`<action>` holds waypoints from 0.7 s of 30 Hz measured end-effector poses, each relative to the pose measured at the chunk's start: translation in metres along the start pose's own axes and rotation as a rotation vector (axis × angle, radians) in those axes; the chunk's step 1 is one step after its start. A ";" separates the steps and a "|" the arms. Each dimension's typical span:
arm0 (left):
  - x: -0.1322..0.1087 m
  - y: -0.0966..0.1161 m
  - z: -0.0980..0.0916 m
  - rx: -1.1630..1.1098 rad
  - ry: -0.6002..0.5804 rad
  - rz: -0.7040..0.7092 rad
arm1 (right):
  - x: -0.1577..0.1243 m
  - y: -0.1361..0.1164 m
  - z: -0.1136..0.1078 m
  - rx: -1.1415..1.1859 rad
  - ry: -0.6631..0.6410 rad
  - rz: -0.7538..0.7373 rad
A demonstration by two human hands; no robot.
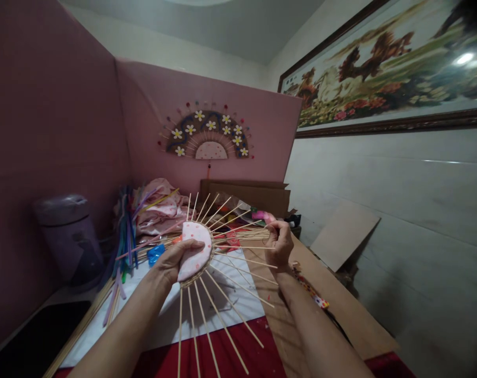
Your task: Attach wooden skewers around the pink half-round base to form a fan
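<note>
A half-round piece covered in white cloth with pink dots (191, 262) is in my left hand (175, 261), the thumb pressed flat on its face and the fingers hidden behind. Thin wooden sticks (211, 323) fan out from its curved rim, and a brown woven cord edging (211, 256) runs along that rim. My right hand (280, 244) is closed in a pinch near the outer ends of the right-hand sticks. A thin brown strand may be at its fingers, but what it holds is too small to tell.
A finished-looking fan with white flowers (210, 125) hangs on the pink board (152, 105). Pipe cleaners (127, 226), crumpled dotted cloth (159, 210) and a purple container (71, 236) stand left. Cardboard (333, 294) lies right; white paper (155, 320) and red cloth (238, 349) lie below.
</note>
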State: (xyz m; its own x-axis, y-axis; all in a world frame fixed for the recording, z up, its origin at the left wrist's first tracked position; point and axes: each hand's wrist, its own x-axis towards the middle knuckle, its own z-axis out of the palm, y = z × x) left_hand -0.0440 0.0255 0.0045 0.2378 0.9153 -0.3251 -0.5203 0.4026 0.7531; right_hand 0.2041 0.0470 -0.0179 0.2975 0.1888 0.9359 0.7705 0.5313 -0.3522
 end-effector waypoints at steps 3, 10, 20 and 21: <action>-0.001 0.001 0.001 -0.017 0.021 0.037 | 0.000 0.000 0.000 -0.016 0.007 0.010; -0.004 0.004 0.003 -0.039 0.061 0.081 | -0.001 -0.001 0.000 0.000 -0.025 -0.026; -0.003 0.002 -0.002 -0.030 -0.044 0.045 | -0.001 0.003 0.003 -0.058 -0.104 0.131; -0.003 0.002 -0.002 -0.034 -0.042 0.048 | -0.002 0.004 0.003 -0.063 -0.104 0.142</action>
State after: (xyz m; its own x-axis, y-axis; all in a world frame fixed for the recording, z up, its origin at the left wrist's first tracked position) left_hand -0.0472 0.0232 0.0061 0.2456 0.9326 -0.2646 -0.5590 0.3593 0.7473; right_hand 0.2047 0.0516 -0.0211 0.3484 0.3439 0.8720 0.7600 0.4408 -0.4775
